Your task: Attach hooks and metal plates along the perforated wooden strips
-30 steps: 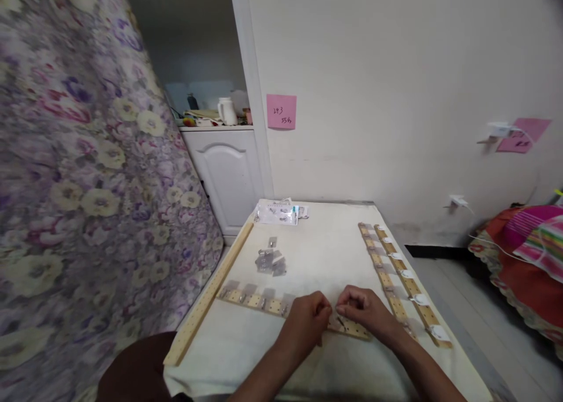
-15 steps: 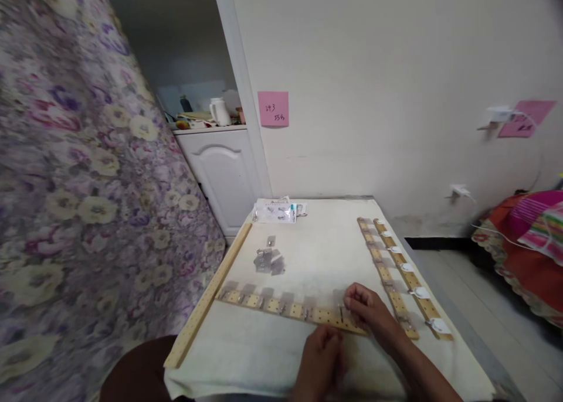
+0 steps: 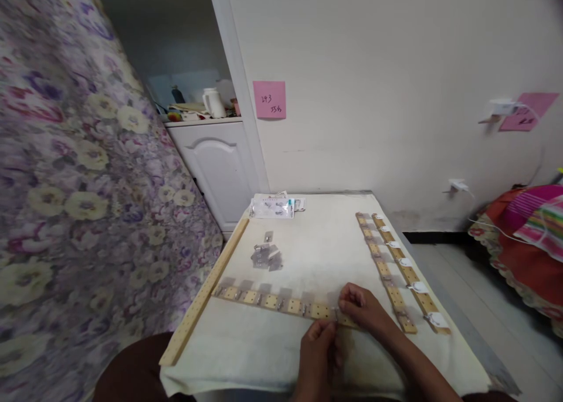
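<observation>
A pale wooden strip with holes (image 3: 319,312) lies slantwise across the near part of the table, with several clear adhesive hooks (image 3: 281,301) in a row along it. Close to its right end, my right hand (image 3: 361,306) has curled fingers at the edge of another clear hook (image 3: 335,314), whose plate is mostly covered. My left hand (image 3: 317,350) is closed at the strip's front edge, thumb and finger beside that hook's metal part; what they pinch is hidden. Farther back left lies a small pile of clear hooks (image 3: 263,258), with a single clear hook (image 3: 268,237) behind it.
A bare wooden strip (image 3: 204,293) runs along the table's left edge. On the right lie a strip with clear hooks (image 3: 384,268) and a strip with white hooks (image 3: 412,276). Flat packets (image 3: 272,207) lie at the back left of the cloth-covered table (image 3: 321,244).
My left hand has risen slightly to the strip's edge by the hook. My right fingers have shifted a little left. The whole view has tilted slightly.
</observation>
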A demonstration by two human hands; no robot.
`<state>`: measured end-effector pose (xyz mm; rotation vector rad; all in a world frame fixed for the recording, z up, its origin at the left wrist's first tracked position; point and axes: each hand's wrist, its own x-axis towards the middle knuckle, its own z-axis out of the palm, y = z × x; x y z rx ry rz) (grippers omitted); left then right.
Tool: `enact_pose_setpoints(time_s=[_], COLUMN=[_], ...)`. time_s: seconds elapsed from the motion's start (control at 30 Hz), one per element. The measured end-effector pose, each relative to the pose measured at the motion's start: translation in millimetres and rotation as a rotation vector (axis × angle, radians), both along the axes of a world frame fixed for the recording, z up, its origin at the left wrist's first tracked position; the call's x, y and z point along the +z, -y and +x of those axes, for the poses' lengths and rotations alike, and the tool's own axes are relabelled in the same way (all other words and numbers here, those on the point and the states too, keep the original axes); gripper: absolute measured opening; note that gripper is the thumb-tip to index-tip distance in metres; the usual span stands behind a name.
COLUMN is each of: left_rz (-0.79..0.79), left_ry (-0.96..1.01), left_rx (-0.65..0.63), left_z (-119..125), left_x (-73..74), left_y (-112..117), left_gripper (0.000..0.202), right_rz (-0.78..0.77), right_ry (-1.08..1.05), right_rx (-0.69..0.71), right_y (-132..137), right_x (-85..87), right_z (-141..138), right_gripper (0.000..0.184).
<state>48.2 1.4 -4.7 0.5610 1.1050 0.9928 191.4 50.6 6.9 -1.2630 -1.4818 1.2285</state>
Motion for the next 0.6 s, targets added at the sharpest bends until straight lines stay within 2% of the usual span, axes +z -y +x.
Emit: enact_pose_setpoints(time_s=[0.3, 0.6], left_rz=[-0.028, -0.061], left_ry=[0.004, -0.097], left_rx=[0.032, 0.051], left_z=[-0.1, 0.6], left_x=[0.2, 7.0], left_y=[-3.1, -4.7], left_gripper=[0.027, 0.024], right_rz=[0.070, 0.217], right_ry=[0.227, 0.649], right_rx=[-0.017, -0.153], right_y=[6.2, 14.9], right_x=[5.1, 9.7], right_z=[-3.3, -10.7], right_gripper=[0.005, 0.008])
